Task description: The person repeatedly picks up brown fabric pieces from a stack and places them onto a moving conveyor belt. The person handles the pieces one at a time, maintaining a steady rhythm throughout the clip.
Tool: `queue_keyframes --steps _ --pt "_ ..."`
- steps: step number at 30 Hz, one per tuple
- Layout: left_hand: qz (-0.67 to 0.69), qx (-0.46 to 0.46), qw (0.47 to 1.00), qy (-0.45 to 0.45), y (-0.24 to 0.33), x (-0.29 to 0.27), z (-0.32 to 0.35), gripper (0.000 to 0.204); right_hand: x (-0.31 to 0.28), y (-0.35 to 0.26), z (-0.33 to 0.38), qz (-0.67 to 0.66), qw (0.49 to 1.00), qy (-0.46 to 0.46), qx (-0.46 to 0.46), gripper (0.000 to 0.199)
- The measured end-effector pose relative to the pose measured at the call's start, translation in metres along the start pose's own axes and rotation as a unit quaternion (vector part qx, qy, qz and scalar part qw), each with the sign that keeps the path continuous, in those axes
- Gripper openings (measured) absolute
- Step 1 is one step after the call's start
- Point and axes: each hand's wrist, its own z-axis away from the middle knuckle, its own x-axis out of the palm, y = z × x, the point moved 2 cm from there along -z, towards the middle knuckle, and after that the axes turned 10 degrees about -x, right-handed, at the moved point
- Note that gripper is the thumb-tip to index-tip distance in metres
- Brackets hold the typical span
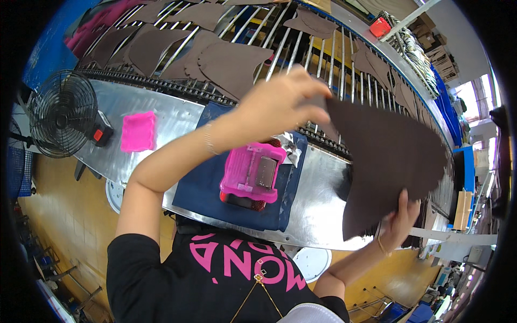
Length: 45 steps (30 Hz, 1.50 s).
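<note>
Across the shirt (167, 290), pink lettering (238, 262); both hands (285, 102) (401, 219) hold brown material (388, 161).

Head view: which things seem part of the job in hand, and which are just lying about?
Likely in the job:
brown sheet in left hand and right hand
brown pieces on metal bars
perhaps pink box on blue cloth

Seemingly lying about:
black fan
pink tray
</note>
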Motion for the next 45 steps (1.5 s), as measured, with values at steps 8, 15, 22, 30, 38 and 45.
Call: queue_keyframes --steps 8,15,22,30,38,45 --pt "0.122 -0.241 0.958 0.094 -0.042 -0.095 0.043 0.03 0.16 0.139 -0.058 -0.318 0.934 -0.049 0.154 0.02" --pt "0.129 -0.338 0.922 0.136 -0.057 -0.12 0.09 0.033 0.252 0.226 -0.061 -0.353 0.894 -0.11 0.253 0.033" --pt "0.137 -0.354 0.918 0.117 -0.067 -0.112 0.093 0.035 0.194 0.162 -0.034 -0.291 0.928 -0.045 0.23 0.034" --pt "0.153 -0.329 0.93 0.063 -0.089 -0.086 0.086 0.034 -0.104 0.099 0.001 0.37 0.895 0.249 -0.004 0.033" --pt "0.173 -0.308 0.935 0.009 -0.083 -0.057 0.073 0.034 -0.193 0.132 0.059 0.612 0.754 0.139 0.192 0.062" --pt "0.15 -0.304 0.941 0.0 -0.084 -0.062 0.081 0.036 -0.178 0.107 0.039 0.62 0.721 0.147 0.272 0.056"
